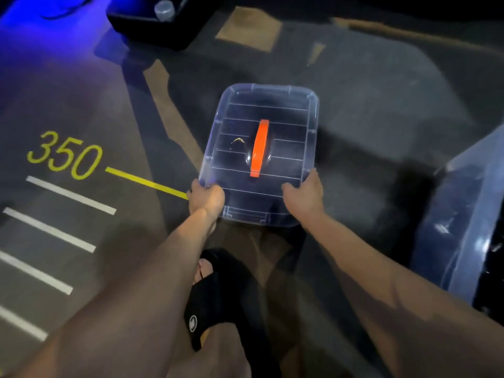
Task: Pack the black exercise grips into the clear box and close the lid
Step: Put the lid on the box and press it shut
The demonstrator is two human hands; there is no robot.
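Observation:
A clear plastic lid [289,110] with an orange handle [259,148] at its middle is held out flat above the dark floor. My left hand [206,198] grips its near left corner and my right hand [305,197] grips its near right corner. At the right edge stands a clear box [461,225], cut off by the frame, with dark shapes inside that I cannot make out. No black exercise grip shows clearly.
The floor carries a yellow "350" mark [65,155] with a yellow line and several white stripes [51,230] on the left. A black bin [152,25] holding a bottle sits at the top left. My foot in a black sandal [210,293] is below the lid.

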